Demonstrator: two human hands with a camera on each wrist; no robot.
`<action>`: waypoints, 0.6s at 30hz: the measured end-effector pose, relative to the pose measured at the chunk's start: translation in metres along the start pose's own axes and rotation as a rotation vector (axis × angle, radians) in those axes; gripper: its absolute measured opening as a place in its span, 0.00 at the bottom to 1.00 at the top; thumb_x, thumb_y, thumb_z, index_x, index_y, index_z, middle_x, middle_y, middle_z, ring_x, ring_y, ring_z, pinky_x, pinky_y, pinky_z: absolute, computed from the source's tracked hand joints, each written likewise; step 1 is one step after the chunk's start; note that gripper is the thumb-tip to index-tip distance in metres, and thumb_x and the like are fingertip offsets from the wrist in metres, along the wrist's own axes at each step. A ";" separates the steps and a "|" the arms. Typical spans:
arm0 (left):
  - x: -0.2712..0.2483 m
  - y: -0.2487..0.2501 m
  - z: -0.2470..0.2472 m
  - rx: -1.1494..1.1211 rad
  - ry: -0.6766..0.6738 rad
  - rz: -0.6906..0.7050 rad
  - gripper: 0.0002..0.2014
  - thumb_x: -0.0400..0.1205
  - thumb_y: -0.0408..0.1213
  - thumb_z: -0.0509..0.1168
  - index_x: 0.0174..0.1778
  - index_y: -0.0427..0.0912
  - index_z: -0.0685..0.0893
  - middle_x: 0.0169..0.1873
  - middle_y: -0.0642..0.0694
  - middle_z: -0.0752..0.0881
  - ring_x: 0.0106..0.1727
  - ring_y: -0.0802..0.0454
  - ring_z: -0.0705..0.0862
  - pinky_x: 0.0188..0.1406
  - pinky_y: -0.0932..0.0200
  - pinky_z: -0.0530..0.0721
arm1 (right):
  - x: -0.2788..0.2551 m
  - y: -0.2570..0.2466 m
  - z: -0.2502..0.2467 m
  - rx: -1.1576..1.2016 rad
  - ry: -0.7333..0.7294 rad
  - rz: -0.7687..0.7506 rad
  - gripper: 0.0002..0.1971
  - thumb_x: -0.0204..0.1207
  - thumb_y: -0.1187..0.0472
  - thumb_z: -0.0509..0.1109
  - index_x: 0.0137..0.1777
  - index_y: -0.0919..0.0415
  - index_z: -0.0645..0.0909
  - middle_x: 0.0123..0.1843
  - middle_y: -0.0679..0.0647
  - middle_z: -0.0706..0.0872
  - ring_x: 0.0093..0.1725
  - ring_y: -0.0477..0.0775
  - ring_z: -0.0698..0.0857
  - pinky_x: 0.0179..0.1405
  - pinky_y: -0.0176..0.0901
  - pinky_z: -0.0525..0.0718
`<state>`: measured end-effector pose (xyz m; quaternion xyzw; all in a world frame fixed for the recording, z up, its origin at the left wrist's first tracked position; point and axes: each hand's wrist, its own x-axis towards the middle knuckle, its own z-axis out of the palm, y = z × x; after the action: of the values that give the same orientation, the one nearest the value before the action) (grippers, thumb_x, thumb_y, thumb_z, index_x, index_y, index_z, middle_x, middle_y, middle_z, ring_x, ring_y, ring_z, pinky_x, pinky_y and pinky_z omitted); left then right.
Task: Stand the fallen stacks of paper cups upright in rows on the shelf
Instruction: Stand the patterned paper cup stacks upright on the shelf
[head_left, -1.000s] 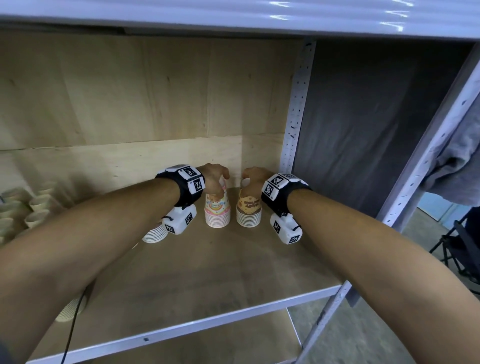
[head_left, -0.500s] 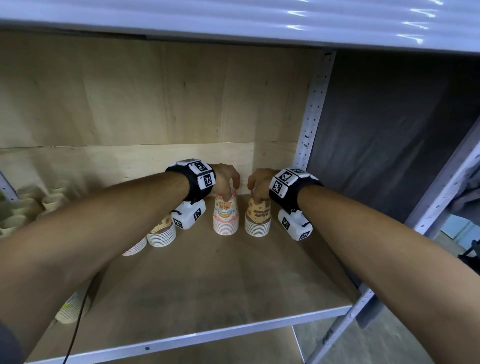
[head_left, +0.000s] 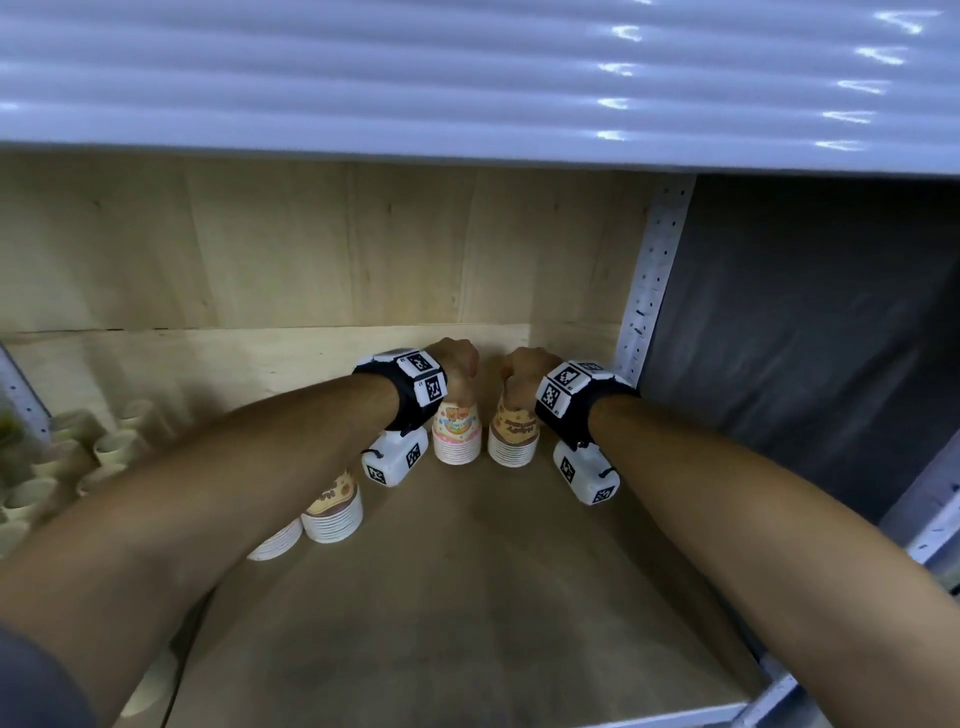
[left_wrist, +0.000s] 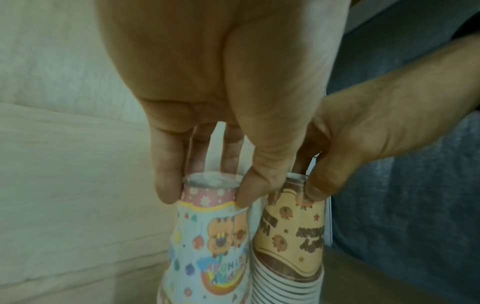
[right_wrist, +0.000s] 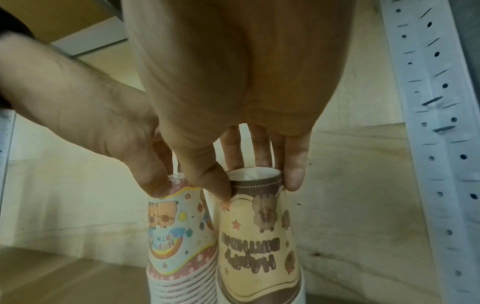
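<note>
Pink stack (head_left: 456, 435) and brown stack (head_left: 513, 435) stand inverted, seemingly touching.

Below the left hand's fingers (left_wrist: 166, 181), the pink cup stack (left_wrist: 207, 246) runs off the left wrist view's bottom edge; under the right hand's fingers (right_wrist: 293, 174), the brown cup stack (right_wrist: 259, 246) is likewise cut; their bases go unseen there.

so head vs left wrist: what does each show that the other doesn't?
Head only: two more upside-down cup stacks, the brown-printed stack and white-rimmed stack, on the wooden shelf.
Left wrist only: fingertips pinching the cup base.
Both: left hand on the pastel rainbow-print paper cup stack, right hand on the yellow-and-brown paper cup stack.
</note>
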<state>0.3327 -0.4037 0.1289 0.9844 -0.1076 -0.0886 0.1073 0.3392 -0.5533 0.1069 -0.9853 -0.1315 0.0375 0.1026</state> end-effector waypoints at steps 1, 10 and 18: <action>0.002 0.000 0.001 0.013 0.011 -0.006 0.18 0.76 0.33 0.73 0.62 0.35 0.83 0.55 0.42 0.83 0.48 0.50 0.79 0.32 0.63 0.79 | 0.011 0.005 0.004 0.011 -0.005 -0.008 0.09 0.70 0.48 0.65 0.48 0.42 0.82 0.55 0.46 0.86 0.53 0.54 0.87 0.55 0.50 0.87; 0.020 -0.003 0.012 -0.042 0.048 0.004 0.18 0.79 0.34 0.71 0.66 0.37 0.84 0.53 0.45 0.85 0.45 0.53 0.79 0.25 0.69 0.74 | 0.060 0.018 0.027 0.131 -0.086 0.027 0.09 0.58 0.48 0.70 0.38 0.43 0.77 0.45 0.45 0.85 0.50 0.55 0.88 0.52 0.53 0.88; 0.026 -0.009 0.017 -0.063 0.086 0.022 0.15 0.79 0.30 0.70 0.61 0.31 0.86 0.57 0.36 0.87 0.45 0.51 0.78 0.13 0.80 0.69 | 0.056 0.015 0.022 0.131 -0.077 0.009 0.09 0.57 0.49 0.68 0.39 0.45 0.76 0.50 0.50 0.87 0.49 0.56 0.86 0.51 0.47 0.84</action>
<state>0.3559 -0.4040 0.1066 0.9822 -0.1106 -0.0485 0.1437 0.3949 -0.5487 0.0799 -0.9749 -0.1283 0.0842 0.1614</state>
